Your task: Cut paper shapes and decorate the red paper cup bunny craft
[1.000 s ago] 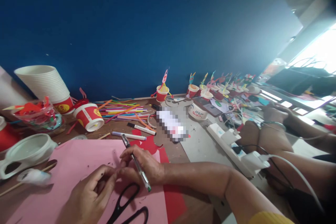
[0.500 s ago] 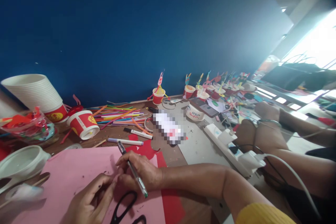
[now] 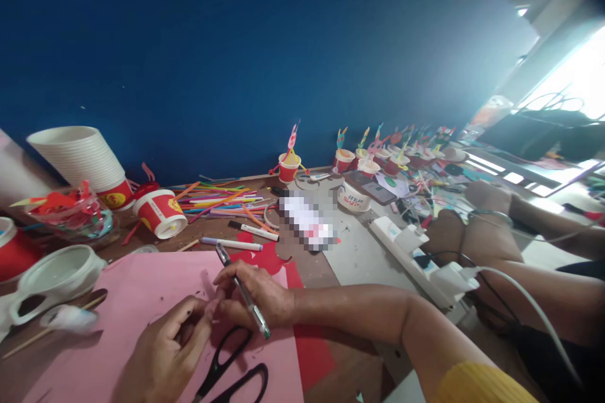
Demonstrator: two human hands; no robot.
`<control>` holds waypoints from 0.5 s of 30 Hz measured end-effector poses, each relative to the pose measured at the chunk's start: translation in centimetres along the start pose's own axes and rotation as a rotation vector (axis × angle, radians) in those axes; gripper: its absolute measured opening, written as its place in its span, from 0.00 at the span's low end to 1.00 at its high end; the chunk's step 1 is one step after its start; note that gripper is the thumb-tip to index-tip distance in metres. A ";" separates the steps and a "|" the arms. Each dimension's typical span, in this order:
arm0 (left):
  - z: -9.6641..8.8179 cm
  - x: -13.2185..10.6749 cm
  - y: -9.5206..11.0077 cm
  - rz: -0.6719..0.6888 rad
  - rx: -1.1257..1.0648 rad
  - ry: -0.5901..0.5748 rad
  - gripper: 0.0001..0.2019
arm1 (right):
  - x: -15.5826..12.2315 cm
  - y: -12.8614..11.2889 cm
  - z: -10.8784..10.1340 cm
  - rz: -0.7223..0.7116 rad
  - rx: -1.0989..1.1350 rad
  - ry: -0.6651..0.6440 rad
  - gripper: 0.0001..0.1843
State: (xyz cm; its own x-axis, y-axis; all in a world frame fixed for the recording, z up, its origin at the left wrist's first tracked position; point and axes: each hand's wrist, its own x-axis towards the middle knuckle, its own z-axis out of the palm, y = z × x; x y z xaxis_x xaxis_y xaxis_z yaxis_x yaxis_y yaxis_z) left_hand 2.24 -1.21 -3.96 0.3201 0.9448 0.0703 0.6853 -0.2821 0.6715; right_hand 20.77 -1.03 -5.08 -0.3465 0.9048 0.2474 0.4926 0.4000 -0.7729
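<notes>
- And here's the right hand (image 3: pixel 270 293), fingers curled in, gripping a slim clear-barrelled pen with a dark grip and green end (image 3: pixel 250 303) that slants across its fingers, above the paper.
- The left hand (image 3: pixel 163 343) comes in opposite, thumb and fingers drawn together, their tips meeting those of the right hand; what it pinches (if anything) is too small to tell.
- Right under the action, a large flat sheet of pink paper (image 3: pixel 127 293) lies on the brown bench (image 3: pixel 359 356), sprinkled with tiny dark bits.
- Close by, scissors with black looped handles (image 3: pixel 217 368) lie on that sheet, just below the meeting fingertips.
- Jagged red paper (image 3: pixel 314 359) shows along the sheet's right side, partly beneath the forearm.
- Beyond the sheet, a white marker with a purple cap (image 3: pixel 231 244) lies near a white marker with a black cap (image 3: pixel 255 230).
- Further back, a heap of thin multicoloured sticks (image 3: pixel 217 204) sprawls beside a red-and-white paper cup tipped on its side (image 3: pixel 158 213).
- Over on the right, another person's bare arm (image 3: pixel 515 280) reaches in past a white power strip (image 3: pixel 382 231).
</notes>
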 end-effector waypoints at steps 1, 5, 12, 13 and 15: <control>0.0 0.0 -0.1 -0.008 -0.006 0.009 0.11 | 0.0 0.0 0.1 0.003 0.000 0.000 0.19; -0.1 0.0 -0.2 -0.019 -0.026 0.030 0.11 | -0.1 0.2 0.2 -0.013 0.008 0.008 0.19; 0.1 0.2 -0.3 -0.009 -0.022 0.008 0.12 | 0.1 0.2 -0.1 0.030 0.090 0.010 0.21; 0.1 0.2 -0.2 -0.019 -0.023 0.011 0.12 | 0.1 0.3 -0.1 0.019 0.091 0.001 0.20; -0.1 0.1 0.0 -0.047 -0.030 -0.008 0.12 | 0.0 0.4 -0.1 -0.017 0.091 -0.014 0.19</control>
State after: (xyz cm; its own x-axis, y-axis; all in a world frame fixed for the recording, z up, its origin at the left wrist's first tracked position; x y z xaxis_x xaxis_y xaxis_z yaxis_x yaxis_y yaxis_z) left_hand 2.26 -1.10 -3.88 0.2934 0.9554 0.0328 0.6795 -0.2325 0.6959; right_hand 21.01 -0.83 -5.31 -0.3656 0.8957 0.2531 0.4126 0.3997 -0.8185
